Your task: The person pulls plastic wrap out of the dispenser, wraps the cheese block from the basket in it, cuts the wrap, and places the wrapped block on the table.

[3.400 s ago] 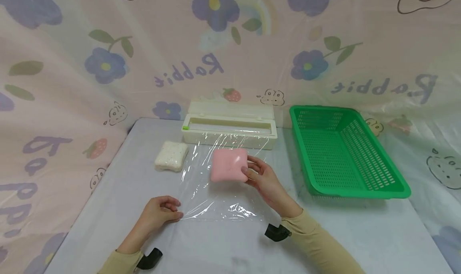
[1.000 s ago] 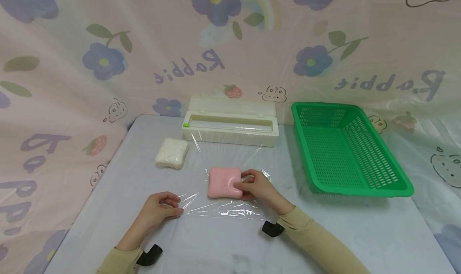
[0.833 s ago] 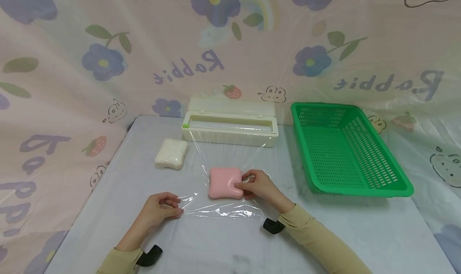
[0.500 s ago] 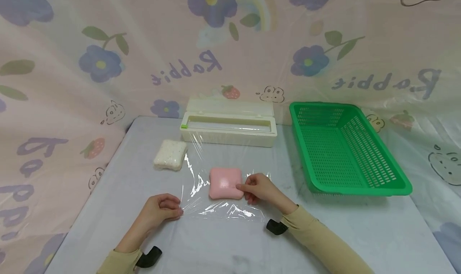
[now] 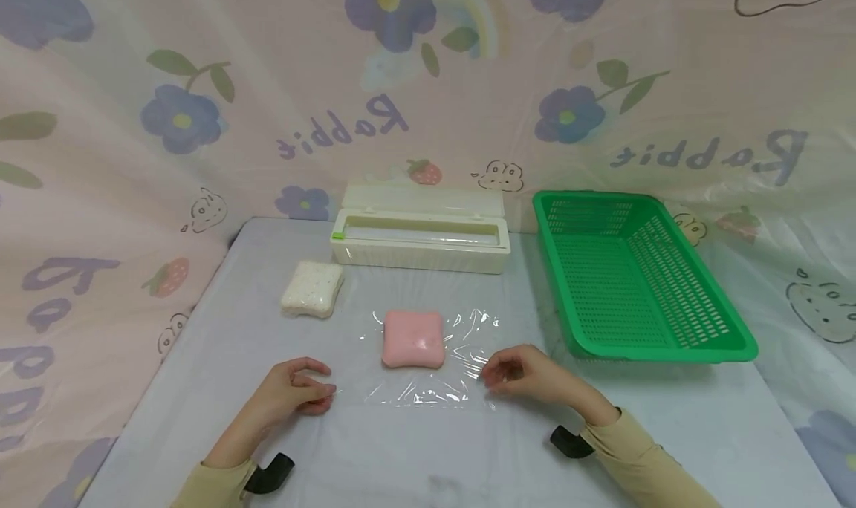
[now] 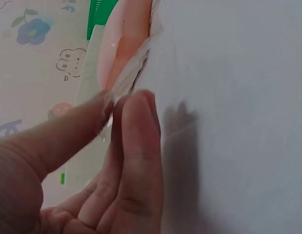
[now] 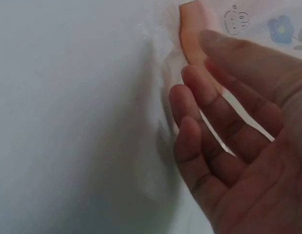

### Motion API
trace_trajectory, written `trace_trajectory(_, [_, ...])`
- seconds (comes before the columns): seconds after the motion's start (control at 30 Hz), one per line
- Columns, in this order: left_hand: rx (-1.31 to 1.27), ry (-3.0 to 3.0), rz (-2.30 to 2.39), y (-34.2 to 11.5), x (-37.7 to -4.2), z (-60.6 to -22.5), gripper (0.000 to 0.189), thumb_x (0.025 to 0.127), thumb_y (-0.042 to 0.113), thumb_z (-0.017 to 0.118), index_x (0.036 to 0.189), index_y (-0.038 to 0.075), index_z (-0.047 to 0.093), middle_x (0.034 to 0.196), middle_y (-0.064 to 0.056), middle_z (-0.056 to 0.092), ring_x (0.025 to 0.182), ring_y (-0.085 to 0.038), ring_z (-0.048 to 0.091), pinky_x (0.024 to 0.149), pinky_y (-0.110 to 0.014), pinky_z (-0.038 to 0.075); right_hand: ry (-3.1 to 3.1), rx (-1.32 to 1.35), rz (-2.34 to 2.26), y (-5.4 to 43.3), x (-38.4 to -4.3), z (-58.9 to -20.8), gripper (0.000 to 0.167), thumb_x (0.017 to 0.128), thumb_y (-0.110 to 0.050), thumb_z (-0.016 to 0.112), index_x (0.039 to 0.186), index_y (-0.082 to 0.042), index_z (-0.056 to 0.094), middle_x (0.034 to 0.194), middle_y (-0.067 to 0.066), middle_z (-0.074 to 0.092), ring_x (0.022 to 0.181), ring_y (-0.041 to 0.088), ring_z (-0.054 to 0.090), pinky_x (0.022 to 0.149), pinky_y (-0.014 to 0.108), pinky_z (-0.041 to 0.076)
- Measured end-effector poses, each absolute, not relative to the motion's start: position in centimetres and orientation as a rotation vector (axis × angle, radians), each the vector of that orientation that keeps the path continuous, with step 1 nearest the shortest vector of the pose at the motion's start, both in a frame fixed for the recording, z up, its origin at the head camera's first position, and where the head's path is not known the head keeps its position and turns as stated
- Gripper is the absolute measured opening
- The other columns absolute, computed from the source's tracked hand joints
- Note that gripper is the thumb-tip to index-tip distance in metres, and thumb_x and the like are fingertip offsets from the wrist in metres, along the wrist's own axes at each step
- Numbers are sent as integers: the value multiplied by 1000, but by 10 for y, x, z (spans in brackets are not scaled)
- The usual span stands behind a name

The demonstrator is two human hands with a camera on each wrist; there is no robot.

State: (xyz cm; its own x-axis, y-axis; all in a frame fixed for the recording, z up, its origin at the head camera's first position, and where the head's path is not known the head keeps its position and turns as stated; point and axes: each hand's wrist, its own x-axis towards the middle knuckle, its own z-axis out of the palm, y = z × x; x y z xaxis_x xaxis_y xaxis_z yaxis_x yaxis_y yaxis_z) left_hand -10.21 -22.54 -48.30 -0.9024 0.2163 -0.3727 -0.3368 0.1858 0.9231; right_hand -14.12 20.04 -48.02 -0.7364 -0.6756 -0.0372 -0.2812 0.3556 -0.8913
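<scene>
A sheet of clear cling film [image 5: 461, 352] stretches over the table from the cream dispenser box [image 5: 420, 252], whose lid is up. On the film lies a pink, square soap bar [image 5: 413, 339] with rounded corners. My left hand [image 5: 289, 395] pinches the film's near left corner between thumb and fingertips; the left wrist view shows film [image 6: 129, 73] there. At the film's right edge, my right hand [image 5: 531, 376] has loosely bent fingers, with a gap between thumb and fingers in the right wrist view. It touches neither the bar nor, visibly, holds any film.
A whitish speckled bar [image 5: 313, 289], glossy as if wrapped, lies left of the film. To the right stands a green perforated basket [image 5: 568, 322] with nothing in it. A printed curtain [image 5: 428, 85] hangs behind the white table [image 5: 401, 463].
The pink bar came down and nearer onto the film. My right hand then let go of it and moved right, to the film's edge. My left hand stayed at the corner.
</scene>
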Motion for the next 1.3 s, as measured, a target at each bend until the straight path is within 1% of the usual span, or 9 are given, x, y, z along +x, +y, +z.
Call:
trace_trajectory(0.17, [-27, 2051, 1773, -230, -104, -480, 52, 84, 11, 74, 120, -9, 43, 84, -22, 69, 72, -26, 68, 63, -34, 59, 2295, -1007, -1278, 205, -134, -487, 25, 77, -16, 81, 98, -10, 71, 91, 3, 69, 81, 20, 61, 71, 28, 53])
trace_trajectory(0.3, [80, 2029, 1800, -231, -105, -482, 42, 87, 7, 70, 109, -8, 38, 85, -24, 68, 72, -25, 68, 62, -34, 58, 2331, -1123, -1213, 204, -132, -491, 26, 75, -18, 83, 97, -13, 70, 93, 0, 66, 84, 18, 59, 75, 26, 51])
trace_trajectory(0.37, [116, 2020, 1800, -231, -106, -482, 36, 89, 6, 67, 104, -8, 38, 83, -22, 67, 72, -23, 68, 63, -33, 58, 2349, -1168, -1186, 202, -132, -492, 23, 75, -16, 83, 94, -15, 71, 92, -2, 64, 83, 15, 58, 74, 24, 51])
trace_trajectory(0.47, [151, 2009, 1788, -231, -107, -481, 29, 92, 7, 64, 103, -9, 43, 82, -17, 66, 73, -22, 66, 64, -33, 58, 2382, -1206, -1147, 199, -133, -494, 15, 76, -11, 81, 87, -16, 71, 90, -4, 61, 82, 10, 57, 73, 22, 50])
trace_trajectory(0.57, [151, 1976, 1793, -231, -106, -479, 29, 93, 7, 62, 109, -14, 51, 83, -14, 65, 74, -19, 66, 67, -33, 58, 2401, -1228, -1122, 198, -132, -493, 13, 79, -8, 78, 82, -18, 71, 88, -7, 60, 82, 7, 56, 73, 21, 51])
trace_trajectory(0.77, [125, 1950, 1787, -235, -107, -479, 36, 92, 9, 64, 113, -19, 57, 91, -18, 67, 77, -15, 67, 72, -29, 57, 2408, -1291, -1149, 198, -131, -490, 16, 86, -2, 70, 85, -17, 65, 89, -6, 60, 81, 9, 57, 70, 24, 51])
trace_trajectory(1.0, [191, 2024, 1725, -240, -110, -479, 45, 82, 7, 75, 119, -13, 58, 109, -23, 66, 91, -15, 66, 79, -24, 54, 2350, -1147, -1405, 199, -133, -490, 12, 91, -1, 64, 95, -11, 60, 95, 5, 65, 73, 15, 61, 60, 25, 53])
trace_trajectory(1.2, [239, 2204, 1704, -237, -115, -479, 32, 83, 5, 73, 109, -12, 65, 100, -23, 68, 84, -12, 67, 75, -22, 54, 2274, -972, -1564, 197, -138, -491, 7, 92, -2, 63, 97, -5, 61, 87, 11, 67, 73, 25, 65, 61, 29, 55])
trace_trajectory(1.3, [237, 2253, 1726, -235, -117, -479, 27, 83, 5, 73, 103, -12, 67, 97, -23, 69, 82, -11, 67, 73, -23, 55, 2295, -981, -1584, 196, -139, -489, 19, 85, -3, 71, 102, -1, 62, 89, 12, 66, 76, 25, 65, 67, 31, 56])
